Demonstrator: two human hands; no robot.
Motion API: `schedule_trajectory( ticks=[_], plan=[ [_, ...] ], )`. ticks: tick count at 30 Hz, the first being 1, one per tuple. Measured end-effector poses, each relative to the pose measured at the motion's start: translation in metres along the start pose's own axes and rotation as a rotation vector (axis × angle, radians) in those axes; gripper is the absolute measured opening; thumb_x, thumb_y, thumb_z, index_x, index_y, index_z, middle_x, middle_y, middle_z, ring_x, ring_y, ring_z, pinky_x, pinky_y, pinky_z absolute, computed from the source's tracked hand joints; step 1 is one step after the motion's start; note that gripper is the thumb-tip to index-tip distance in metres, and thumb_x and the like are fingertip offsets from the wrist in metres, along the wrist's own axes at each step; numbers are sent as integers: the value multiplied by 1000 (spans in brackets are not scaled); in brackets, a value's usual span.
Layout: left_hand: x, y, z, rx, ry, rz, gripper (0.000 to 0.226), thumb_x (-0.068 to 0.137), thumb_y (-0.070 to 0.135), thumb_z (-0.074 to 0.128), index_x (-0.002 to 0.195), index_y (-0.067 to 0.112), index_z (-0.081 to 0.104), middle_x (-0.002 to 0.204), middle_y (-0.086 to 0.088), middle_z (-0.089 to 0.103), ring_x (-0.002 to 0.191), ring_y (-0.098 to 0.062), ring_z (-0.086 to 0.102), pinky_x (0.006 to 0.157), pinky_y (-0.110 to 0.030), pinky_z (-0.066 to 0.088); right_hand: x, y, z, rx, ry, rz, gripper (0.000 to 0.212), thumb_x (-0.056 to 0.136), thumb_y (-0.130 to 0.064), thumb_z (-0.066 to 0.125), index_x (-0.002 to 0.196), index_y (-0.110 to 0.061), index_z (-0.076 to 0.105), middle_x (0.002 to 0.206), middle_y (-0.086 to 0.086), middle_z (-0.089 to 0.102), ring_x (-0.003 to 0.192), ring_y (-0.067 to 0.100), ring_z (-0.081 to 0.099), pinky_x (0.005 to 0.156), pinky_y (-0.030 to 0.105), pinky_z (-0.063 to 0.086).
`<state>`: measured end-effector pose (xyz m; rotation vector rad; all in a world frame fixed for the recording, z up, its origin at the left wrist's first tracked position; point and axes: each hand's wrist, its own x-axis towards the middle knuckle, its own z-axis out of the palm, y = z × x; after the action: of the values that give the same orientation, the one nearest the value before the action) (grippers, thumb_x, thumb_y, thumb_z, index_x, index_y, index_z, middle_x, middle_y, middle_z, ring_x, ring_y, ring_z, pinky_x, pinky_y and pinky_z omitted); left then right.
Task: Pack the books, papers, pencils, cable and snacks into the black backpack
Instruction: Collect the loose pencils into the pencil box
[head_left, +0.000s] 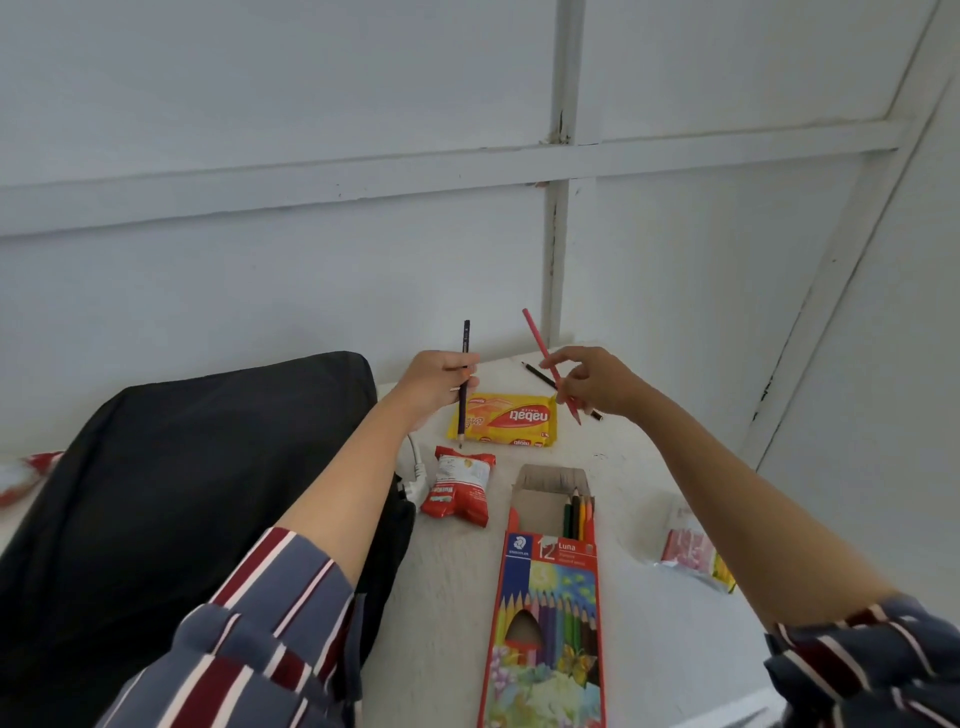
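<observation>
My left hand (441, 382) pinches a dark purple pencil (463, 410) upright above the yellow Nabati wafer pack (511, 421). A pink-red pencil (540, 345) is held tilted in my right hand (597, 382). Under that hand a black pencil (537, 375) lies on the white table (447, 597). The open coloured-pencil box (550, 613) lies in front with several pencils in it. A red snack bag (460, 488) sits beside a white cable plug (415, 480). The black backpack (171, 493) lies at the left.
A clear packet with pink and yellow contents (693, 553) lies at the right, partly behind my right forearm. A red-and-white item (23, 475) shows at the far left edge. A white panelled wall stands right behind the table.
</observation>
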<state>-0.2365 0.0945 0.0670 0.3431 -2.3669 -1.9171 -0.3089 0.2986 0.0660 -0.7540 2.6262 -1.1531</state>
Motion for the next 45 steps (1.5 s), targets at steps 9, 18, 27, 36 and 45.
schedule_trajectory(
  ticks=[9, 18, 27, 36, 45],
  plan=[
    [-44, 18, 7, 144, -106, 136, 47, 90, -10, 47, 134, 7, 47, 129, -2, 51, 118, -15, 54, 73, -13, 52, -41, -29, -10, 135, -54, -112, 22, 91, -11, 56, 110, -3, 64, 88, 1, 68, 64, 11, 57, 58, 19, 47],
    [-72, 3, 6, 192, -45, 321, 54, 79, -17, 60, 126, 8, 56, 120, 0, 51, 111, -21, 59, 80, -17, 53, -76, -39, -9, 226, 104, -210, 23, 91, -8, 56, 112, -1, 64, 77, 1, 66, 51, -9, 56, 46, 5, 37],
    [-83, 4, 10, 165, 98, 396, 49, 80, -7, 64, 126, 11, 57, 118, 0, 53, 96, -19, 62, 74, -17, 52, -82, -38, 0, 217, 125, -192, 19, 91, -15, 57, 106, -7, 67, 84, -1, 62, 61, -2, 56, 50, 3, 38],
    [-53, 2, -1, 430, 27, 409, 30, 94, 31, 50, 98, 8, 69, 85, 1, 57, 78, -8, 51, 75, -21, 41, -57, -39, 6, 299, 76, -77, 15, 97, -18, 45, 106, -10, 53, 85, 12, 66, 61, 19, 62, 56, 21, 53],
    [-33, -19, 21, 306, -8, 252, 31, 97, 23, 47, 113, 0, 60, 102, -17, 66, 87, -24, 61, 76, -30, 54, -39, -14, 35, 211, 19, 80, 48, 92, 3, 49, 138, -3, 36, 90, 19, 63, 63, 16, 58, 54, 15, 52]
  ],
)
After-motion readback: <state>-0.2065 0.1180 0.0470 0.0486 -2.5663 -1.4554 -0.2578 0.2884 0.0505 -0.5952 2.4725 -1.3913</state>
